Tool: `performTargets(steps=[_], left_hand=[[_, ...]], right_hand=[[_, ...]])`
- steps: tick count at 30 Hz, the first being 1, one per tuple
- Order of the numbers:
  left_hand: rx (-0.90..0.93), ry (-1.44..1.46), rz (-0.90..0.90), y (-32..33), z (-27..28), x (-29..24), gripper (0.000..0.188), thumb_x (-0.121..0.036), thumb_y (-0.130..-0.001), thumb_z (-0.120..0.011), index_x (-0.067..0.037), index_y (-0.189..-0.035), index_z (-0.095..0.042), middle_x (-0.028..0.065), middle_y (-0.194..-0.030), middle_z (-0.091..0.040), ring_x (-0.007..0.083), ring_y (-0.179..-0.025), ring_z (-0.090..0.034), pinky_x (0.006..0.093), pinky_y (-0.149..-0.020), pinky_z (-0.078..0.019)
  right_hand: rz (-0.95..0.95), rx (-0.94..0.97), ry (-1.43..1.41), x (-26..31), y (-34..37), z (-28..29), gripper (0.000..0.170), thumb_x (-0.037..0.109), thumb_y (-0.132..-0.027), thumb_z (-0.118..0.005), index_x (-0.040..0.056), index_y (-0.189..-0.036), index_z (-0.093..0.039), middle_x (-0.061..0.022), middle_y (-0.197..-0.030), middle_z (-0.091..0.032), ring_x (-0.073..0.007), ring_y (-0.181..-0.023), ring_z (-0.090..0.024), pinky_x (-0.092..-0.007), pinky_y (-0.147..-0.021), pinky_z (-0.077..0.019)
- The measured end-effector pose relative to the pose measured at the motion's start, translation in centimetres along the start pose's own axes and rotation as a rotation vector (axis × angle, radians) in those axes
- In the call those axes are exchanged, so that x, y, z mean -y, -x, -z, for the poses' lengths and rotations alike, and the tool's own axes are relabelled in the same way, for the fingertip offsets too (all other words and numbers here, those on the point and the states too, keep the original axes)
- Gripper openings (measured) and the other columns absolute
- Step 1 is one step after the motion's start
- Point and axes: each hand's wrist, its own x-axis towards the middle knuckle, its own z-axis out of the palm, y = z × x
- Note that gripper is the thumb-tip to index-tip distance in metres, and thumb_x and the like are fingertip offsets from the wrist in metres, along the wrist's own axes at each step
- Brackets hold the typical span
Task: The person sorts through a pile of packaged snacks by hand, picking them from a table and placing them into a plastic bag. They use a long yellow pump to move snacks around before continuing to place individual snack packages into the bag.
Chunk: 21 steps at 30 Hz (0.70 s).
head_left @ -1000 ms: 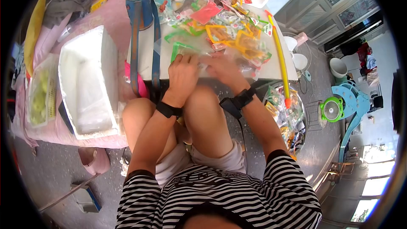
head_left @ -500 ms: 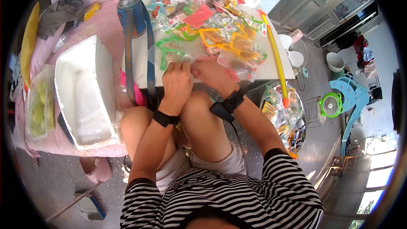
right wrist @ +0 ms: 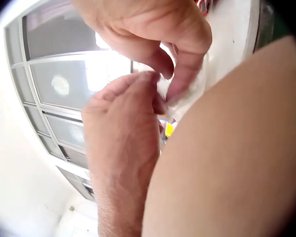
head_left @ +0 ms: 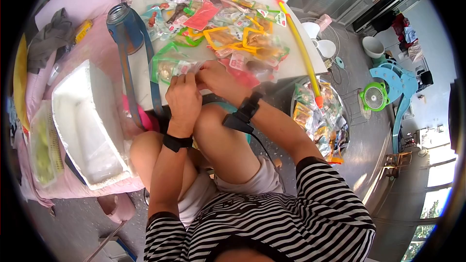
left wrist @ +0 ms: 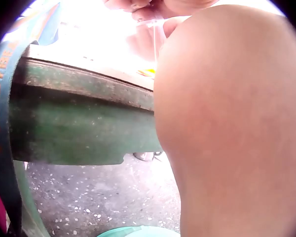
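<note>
The left hand (head_left: 183,102) and right hand (head_left: 217,80) pinch the bag (head_left: 170,65) with curled, nearly closed fingers (right wrist: 187,71); it seems light, soft, rather slippery, so best held by its edge.

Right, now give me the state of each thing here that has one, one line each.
Left hand: fingers pinching clear plastic
Right hand: fingers pinching the clear plastic
Green-edged packet: near the left hand; sealed or opened, cannot tell
Flask: upright, lid off
Foam box on the bed: uncovered
Yellow tube: lying on the table, lower end past its edge
Green fan: running or off, cannot tell
</note>
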Motion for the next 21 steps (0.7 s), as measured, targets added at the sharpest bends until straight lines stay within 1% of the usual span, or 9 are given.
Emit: performTargets(steps=[2,5,9,11,12,15,17,20,21], left_hand=[[-0.009,-0.001,0.006,-0.1,0.2,0.2,0.011,0.001,-0.073,-0.058,-0.002,-0.083,-0.057,0.0156,-0.076,-0.06,0.0349,-0.075,-0.058,0.0443,-0.064,-0.0475],[-0.014,-0.001,0.021,-0.2,0.3,0.2,0.008,0.0,-0.076,-0.056,-0.001,-0.084,-0.057,0.0161,-0.077,-0.06,0.0353,-0.076,-0.058,0.0447,-0.064,-0.0469],[-0.028,0.007,0.012,-0.4,0.3,-0.1,0.008,0.0,-0.077,-0.056,-0.001,-0.084,-0.057,0.0171,-0.077,-0.06,0.0358,-0.077,-0.058,0.0449,-0.065,-0.0467],[-0.025,-0.006,0.011,-0.2,0.1,0.0,0.012,0.002,-0.07,-0.058,-0.001,-0.082,-0.055,0.0163,-0.077,-0.06,0.0353,-0.076,-0.058,0.0447,-0.064,-0.048],[-0.025,-0.014,0.013,-0.1,0.0,0.1,0.015,0.003,-0.067,-0.059,-0.001,-0.081,-0.055,0.0159,-0.076,-0.059,0.0351,-0.075,-0.058,0.0445,-0.063,-0.0486],[-0.006,-0.006,0.05,-0.1,-0.1,0.6,0.007,-0.001,-0.077,-0.056,-0.001,-0.084,-0.057,0.0173,-0.076,-0.061,0.0364,-0.076,-0.059,0.0459,-0.062,-0.0469],[0.001,-0.014,0.062,-0.1,-0.2,0.7,0.005,-0.002,-0.077,-0.057,-0.002,-0.082,-0.056,0.0165,-0.074,-0.061,0.0356,-0.074,-0.059,0.046,-0.061,-0.0469],[0.022,-0.002,0.082,0.0,-0.3,0.6,0.003,-0.003,-0.077,-0.059,-0.003,-0.078,-0.057,0.0155,-0.072,-0.061,0.0344,-0.072,-0.059,0.0453,-0.059,-0.0467],[0.022,-0.001,0.081,0.0,-0.3,0.5,0.003,-0.003,-0.077,-0.059,-0.003,-0.078,-0.057,0.0156,-0.072,-0.06,0.0343,-0.071,-0.059,0.0453,-0.059,-0.0467]], right_hand=[[-0.034,0.006,-0.066,-0.8,-1.7,-0.3,0.009,-0.003,-0.081,-0.056,-0.0054,-0.086,-0.063,-0.0127,-0.076,-0.063,-0.022,-0.062,-0.064,-0.0323,-0.051,-0.0545],[-0.003,-0.158,-0.016,-2.0,-3.5,-1.0,0.007,-0.004,-0.08,-0.055,-0.0052,-0.082,-0.062,-0.0109,-0.07,-0.061,-0.0226,-0.055,-0.061,-0.0339,-0.044,-0.0502],[-0.041,-0.249,-0.048,-2.8,-4.0,-0.7,0.007,-0.002,-0.082,-0.055,-0.0061,-0.084,-0.06,-0.0101,-0.074,-0.059,-0.0231,-0.064,-0.062,-0.0327,-0.053,-0.0516],[-0.08,-0.342,-0.153,-1.5,-2.1,-2.0,0.008,-0.001,-0.083,-0.055,-0.0069,-0.088,-0.059,-0.0098,-0.078,-0.06,-0.0232,-0.07,-0.063,-0.0315,-0.061,-0.0537],[-0.057,-0.238,-0.081,-0.5,-1.0,-2.2,0.011,0.001,-0.085,-0.055,-0.007,-0.092,-0.058,-0.0104,-0.081,-0.06,-0.0226,-0.073,-0.063,-0.0309,-0.064,-0.054],[-0.015,0.048,0.118,1.6,1.2,-0.7,0.019,0.008,-0.088,-0.056,-0.0065,-0.101,-0.057,-0.0108,-0.089,-0.062,-0.0198,-0.081,-0.064,-0.0292,-0.073,-0.054],[-0.018,0.19,0.222,1.1,0.7,1.2,0.024,0.016,-0.092,-0.056,-0.0048,-0.104,-0.058,-0.0087,-0.093,-0.062,-0.017,-0.086,-0.064,-0.0282,-0.079,-0.0531],[-0.065,0.17,0.345,5.2,3.7,2.4,0.022,0.018,-0.093,-0.055,-0.0014,-0.103,-0.06,-0.0059,-0.09,-0.064,-0.0136,-0.086,-0.063,-0.0271,-0.076,-0.0523],[-0.057,0.082,0.405,5.7,4.0,2.9,0.022,0.018,-0.092,-0.056,-0.0012,-0.102,-0.061,-0.0066,-0.087,-0.065,-0.0137,-0.081,-0.064,-0.0265,-0.071,-0.0526]])
